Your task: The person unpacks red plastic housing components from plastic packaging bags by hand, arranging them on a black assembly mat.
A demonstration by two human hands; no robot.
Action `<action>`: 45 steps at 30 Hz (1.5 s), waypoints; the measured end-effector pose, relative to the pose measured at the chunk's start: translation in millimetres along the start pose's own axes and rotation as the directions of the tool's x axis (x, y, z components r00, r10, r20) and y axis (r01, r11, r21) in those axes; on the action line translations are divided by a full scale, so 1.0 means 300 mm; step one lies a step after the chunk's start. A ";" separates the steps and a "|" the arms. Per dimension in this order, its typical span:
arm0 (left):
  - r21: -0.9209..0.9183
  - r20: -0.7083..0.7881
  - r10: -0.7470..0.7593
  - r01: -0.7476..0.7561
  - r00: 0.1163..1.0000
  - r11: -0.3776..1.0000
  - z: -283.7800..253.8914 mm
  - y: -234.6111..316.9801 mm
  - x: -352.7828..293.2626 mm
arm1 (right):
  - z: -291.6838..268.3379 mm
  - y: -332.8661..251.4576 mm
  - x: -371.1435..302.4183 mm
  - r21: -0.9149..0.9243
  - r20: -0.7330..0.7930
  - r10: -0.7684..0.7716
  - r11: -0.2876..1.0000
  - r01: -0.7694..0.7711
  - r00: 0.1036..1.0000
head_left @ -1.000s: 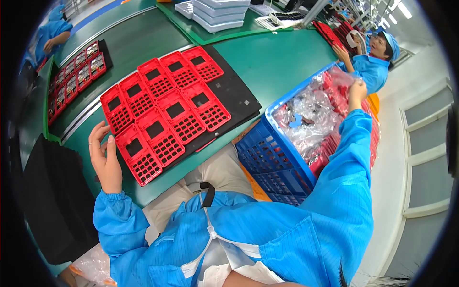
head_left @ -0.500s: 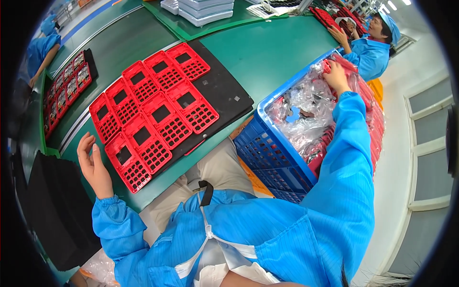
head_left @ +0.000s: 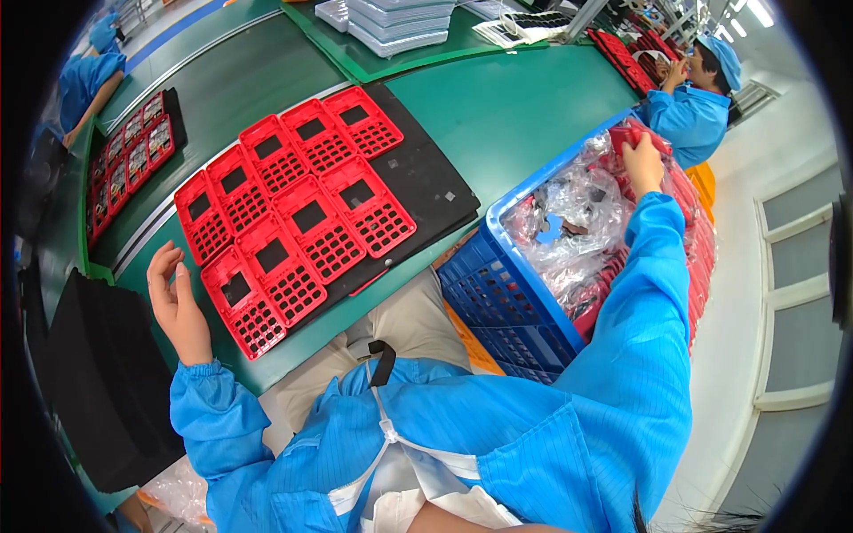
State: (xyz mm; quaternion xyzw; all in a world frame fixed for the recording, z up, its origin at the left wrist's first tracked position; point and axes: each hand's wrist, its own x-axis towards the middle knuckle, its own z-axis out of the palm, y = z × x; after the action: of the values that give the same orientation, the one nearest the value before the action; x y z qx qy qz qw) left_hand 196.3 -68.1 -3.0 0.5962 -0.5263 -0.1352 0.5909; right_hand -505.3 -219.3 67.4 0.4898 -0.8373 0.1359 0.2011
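Observation:
Over the blue plastic crate (head_left: 506,302) on the right, my right hand (head_left: 643,167) has its fingers closed on a red plastic casing (head_left: 636,133); the fingertips are partly hidden. Clear plastic bags (head_left: 569,209) and more red casings lie in the crate around it. My left hand (head_left: 180,306) is held open at the bench edge, fingers apart and holding nothing. Beside it, several red casings (head_left: 311,216), each with a square window and a grid of key holes, lie in two rows on a black foam mat (head_left: 418,182).
Black foam sheets (head_left: 102,382) are stacked at the left. A second set of filled red casings (head_left: 133,164) rests farther along the green bench (head_left: 489,89). White trays (head_left: 395,22) are piled at the back. A co-worker (head_left: 689,111) in blue handles red parts at the far right.
My right hand has shifted slightly nearer and right within the crate, its fingers now at a red casing. The view has moved a little. My left hand stays put.

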 end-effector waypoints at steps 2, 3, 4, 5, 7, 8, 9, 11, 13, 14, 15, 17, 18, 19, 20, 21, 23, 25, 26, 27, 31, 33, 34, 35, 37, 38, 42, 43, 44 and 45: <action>0.008 0.007 0.017 -0.017 1.000 1.000 0.003 0.035 -0.005 | -0.045 0.048 -0.001 0.170 -0.111 0.095 0.982 -0.076 0.989; 0.023 0.011 0.033 -0.033 0.999 0.999 0.000 0.050 -0.011 | -0.061 0.069 0.000 0.213 -0.164 0.138 0.972 -0.102 0.977; 0.021 0.013 0.025 -0.025 1.000 0.999 -0.008 0.051 -0.016 | -0.097 0.067 -0.006 0.254 -0.218 0.181 0.959 -0.123 0.959; 0.018 0.012 0.027 -0.027 1.000 0.999 -0.010 0.057 -0.015 | -0.125 0.090 0.000 0.294 -0.256 0.193 0.949 -0.114 0.947; -0.093 0.020 0.044 -0.042 0.999 0.995 -0.016 0.070 -0.018 | -0.193 0.100 0.003 0.458 -0.312 0.204 0.888 -0.041 0.928; -0.098 0.021 0.048 -0.046 0.999 0.994 -0.011 0.097 -0.017 | -0.226 0.090 0.012 0.505 -0.390 0.178 0.862 0.048 0.903; -0.189 0.061 0.042 -0.029 0.997 0.981 -0.007 0.149 -0.017 | -0.255 0.083 0.010 0.654 -0.313 0.161 0.751 0.089 0.936; -0.338 0.178 0.059 0.005 0.982 0.941 0.009 0.240 -0.007 | -0.423 -0.089 -0.079 0.882 -0.109 0.034 0.464 0.081 0.993; -0.368 0.349 0.098 0.040 0.932 0.929 0.044 0.345 -0.001 | -0.531 -0.344 -0.242 0.960 0.033 -0.218 0.278 0.029 0.975; -0.371 0.441 0.097 0.083 0.892 0.925 0.073 0.405 0.005 | -0.538 -0.450 -0.307 0.974 -0.030 -0.302 0.207 0.096 0.953; -0.415 0.495 0.107 0.126 0.862 0.901 0.106 0.443 -0.005 | -0.564 -0.544 -0.384 0.984 0.032 -0.544 0.163 0.068 0.839; -0.428 0.685 0.132 0.249 0.716 0.869 0.160 0.491 -0.019 | -0.575 -0.708 -0.550 0.996 0.074 -0.772 0.085 -0.014 0.631; -0.441 0.786 0.155 0.368 0.598 0.818 0.183 0.496 -0.030 | -0.594 -0.776 -0.636 0.996 0.086 -0.845 0.074 -0.044 0.527; -0.381 0.863 0.137 0.447 0.487 0.810 0.215 0.497 -0.036 | -0.590 -0.821 -0.711 0.999 0.014 -0.845 -0.011 -0.044 0.534; -0.305 0.925 0.112 0.535 0.362 0.788 0.225 0.507 -0.038 | -0.587 -0.847 -0.741 0.988 0.056 -0.852 -0.026 -0.149 0.521; -0.327 0.916 0.125 0.531 0.380 0.781 0.240 0.498 -0.044 | -0.580 -0.870 -0.761 0.967 0.097 -0.860 -0.039 -0.253 0.501; -0.312 0.899 0.093 0.476 0.428 0.822 0.265 0.465 -0.032 | -0.511 -0.900 -0.763 0.975 0.027 -0.784 -0.117 -0.190 0.620; -0.210 0.933 0.041 0.451 0.357 0.868 0.259 0.450 -0.001 | -0.459 -0.892 -0.742 0.970 0.028 -0.776 -0.130 -0.203 0.630; -0.199 0.939 0.037 0.450 0.343 0.871 0.257 0.445 0.010 | -0.448 -0.889 -0.738 0.967 0.025 -0.772 -0.143 -0.212 0.635; -0.184 0.942 0.028 0.445 0.335 0.877 0.255 0.445 0.025 | -0.445 -0.889 -0.734 0.973 0.052 -0.783 -0.102 -0.209 0.620; -0.227 0.886 0.023 0.389 0.463 0.893 0.257 0.432 0.051 | -0.462 -0.900 -0.756 0.985 -0.015 -0.643 -0.141 -0.100 0.765; -0.101 0.862 0.043 0.087 0.504 0.991 0.249 0.443 0.057 | -0.469 -0.901 -0.771 0.953 -0.250 -0.670 -0.042 0.300 0.700; -0.061 0.861 0.035 0.034 0.507 0.998 0.244 0.447 0.044 | -0.493 -0.898 -0.780 0.860 -0.333 -0.714 0.038 0.508 0.616; -0.020 0.860 0.026 -0.017 0.510 1.000 0.243 0.448 0.033 | -0.507 -0.905 -0.797 0.847 -0.295 -0.737 0.092 0.523 0.608; 0.034 0.853 0.052 -0.154 0.519 0.988 0.248 0.450 0.046 | -0.495 -0.900 -0.788 0.924 -0.126 -0.796 0.123 0.363 0.592; 0.052 0.857 0.051 -0.185 0.513 0.981 0.249 0.452 0.052 | -0.493 -0.893 -0.770 0.916 -0.183 -0.785 0.082 0.392 0.592; -0.023 0.799 0.080 -0.102 0.596 0.995 0.225 0.422 0.080 | -0.490 -0.816 -0.587 0.957 -0.066 -0.634 0.178 0.229 0.770; -0.203 0.691 0.141 0.002 0.709 0.979 0.231 0.389 0.077 | -0.541 -0.773 -0.510 0.932 -0.016 -0.700 0.247 0.263 0.714; -0.245 0.618 0.161 -0.005 0.769 0.969 0.224 0.377 0.091 | -0.543 -0.707 -0.428 0.893 -0.045 -0.757 0.262 0.366 0.652; -0.385 0.616 0.090 0.199 0.783 0.901 0.234 0.417 0.096 | -0.581 -0.596 -0.381 0.798 -0.021 -0.716 0.408 0.443 0.698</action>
State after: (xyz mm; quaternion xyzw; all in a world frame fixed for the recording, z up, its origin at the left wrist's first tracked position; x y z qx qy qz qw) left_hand 94.6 -98.8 97.7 0.3883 -0.6296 -0.4534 0.4973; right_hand -263.1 -143.9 172.9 0.8037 -0.4932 0.3076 -0.1273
